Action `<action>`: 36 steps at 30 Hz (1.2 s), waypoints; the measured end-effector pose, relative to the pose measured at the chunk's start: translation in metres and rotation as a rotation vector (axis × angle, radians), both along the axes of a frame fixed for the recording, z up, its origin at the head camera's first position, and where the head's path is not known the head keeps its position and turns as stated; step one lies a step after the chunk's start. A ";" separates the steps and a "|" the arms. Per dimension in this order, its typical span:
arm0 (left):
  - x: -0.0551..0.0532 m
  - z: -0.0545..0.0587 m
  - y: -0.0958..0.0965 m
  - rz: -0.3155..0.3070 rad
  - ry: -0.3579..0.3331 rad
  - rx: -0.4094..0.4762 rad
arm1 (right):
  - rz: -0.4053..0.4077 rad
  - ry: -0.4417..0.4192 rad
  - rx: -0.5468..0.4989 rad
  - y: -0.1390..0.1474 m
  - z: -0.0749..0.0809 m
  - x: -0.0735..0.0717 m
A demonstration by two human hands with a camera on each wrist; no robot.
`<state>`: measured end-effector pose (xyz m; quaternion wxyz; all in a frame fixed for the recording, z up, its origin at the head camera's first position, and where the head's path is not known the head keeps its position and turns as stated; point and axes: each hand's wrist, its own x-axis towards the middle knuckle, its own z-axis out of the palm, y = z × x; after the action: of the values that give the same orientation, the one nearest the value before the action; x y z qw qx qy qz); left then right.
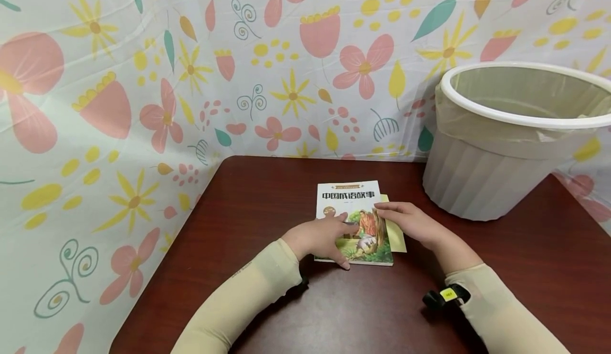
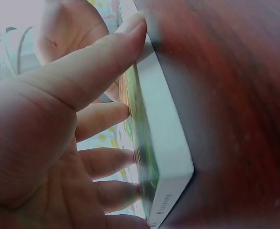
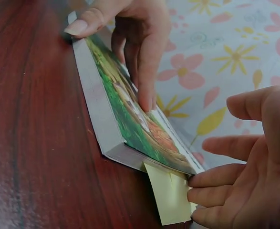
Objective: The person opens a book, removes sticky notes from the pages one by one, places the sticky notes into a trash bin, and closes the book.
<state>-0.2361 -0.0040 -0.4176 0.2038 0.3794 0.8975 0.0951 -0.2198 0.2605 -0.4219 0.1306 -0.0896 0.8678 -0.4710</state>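
A paperback book (image 1: 352,188) with Chinese characters and a colourful picture on its cover lies flat on the table. From its right side sticks out a yellow sheet of paper (image 1: 397,240), standing clear of the page edges in the right wrist view. My left hand (image 1: 322,235) rests on the cover with spread fingers, and its thumb (image 2: 132,28) touches the book's near edge. At the right side, my right hand (image 1: 417,225) has its fingers extended. Its lower fingertips (image 3: 197,180) touch the book's edge and the yellow paper.
A grey waste bin (image 1: 482,168) with a white rim and a liner bag stands on the table at the back right. Behind the dark red-brown table (image 1: 267,195) hangs a flower-patterned cloth (image 1: 191,104), which also runs along the left side.
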 end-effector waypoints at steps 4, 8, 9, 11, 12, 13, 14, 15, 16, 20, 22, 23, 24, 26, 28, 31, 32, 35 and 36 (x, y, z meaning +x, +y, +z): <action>-0.002 0.000 -0.001 -0.008 -0.020 0.022 | -0.017 -0.015 -0.056 0.003 0.000 -0.001; -0.007 -0.001 -0.004 -0.028 -0.058 0.079 | -0.025 -0.027 -0.098 0.006 0.000 0.000; -0.008 -0.001 -0.005 -0.037 -0.065 0.097 | -0.026 -0.032 -0.109 0.007 0.000 0.000; -0.010 -0.001 -0.007 -0.050 -0.083 0.127 | -0.017 -0.036 -0.128 0.008 0.001 0.001; -0.011 -0.001 -0.008 -0.056 -0.091 0.141 | -0.017 -0.037 -0.137 0.009 0.002 0.002; -0.011 0.000 -0.008 -0.060 -0.101 0.150 | -0.017 -0.036 -0.148 0.009 0.002 0.003; -0.012 0.000 -0.009 -0.060 -0.107 0.157 | -0.013 -0.031 -0.157 0.009 0.004 0.003; -0.013 0.002 -0.009 -0.055 -0.112 0.160 | -0.007 -0.024 -0.163 0.009 0.005 0.004; -0.013 0.002 -0.010 -0.044 -0.116 0.160 | -0.001 -0.018 -0.166 0.008 0.006 0.004; -0.017 0.005 -0.014 0.023 -0.140 0.173 | -0.001 -0.009 -0.178 0.005 0.013 0.004; -0.020 0.006 -0.017 0.050 -0.154 0.197 | 0.004 -0.014 -0.210 0.002 0.016 0.004; -0.021 0.007 -0.018 0.064 -0.163 0.215 | 0.005 -0.020 -0.234 0.000 0.018 0.005; -0.022 0.007 -0.019 0.074 -0.167 0.238 | 0.007 -0.025 -0.263 -0.002 0.020 0.005; -0.025 0.007 -0.020 0.098 -0.195 0.293 | 0.014 -0.037 -0.322 -0.008 0.022 0.007; -0.027 0.009 -0.021 0.124 -0.230 0.349 | 0.012 -0.052 -0.382 -0.014 0.025 0.009; -0.028 0.012 -0.023 0.169 -0.299 0.438 | 0.000 -0.073 -0.455 -0.027 0.029 0.011; -0.028 0.013 -0.024 0.185 -0.319 0.462 | -0.006 -0.079 -0.479 -0.032 0.030 0.011; -0.030 0.015 -0.027 0.227 -0.379 0.545 | -0.009 -0.102 -0.538 -0.046 0.032 0.009; -0.030 0.015 -0.028 0.242 -0.398 0.567 | -0.006 -0.107 -0.553 -0.051 0.032 0.008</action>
<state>-0.2665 -0.0316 -0.4028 0.2484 0.2859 0.8167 0.4353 -0.2117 0.2091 -0.3901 0.1455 -0.0942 0.6985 -0.6943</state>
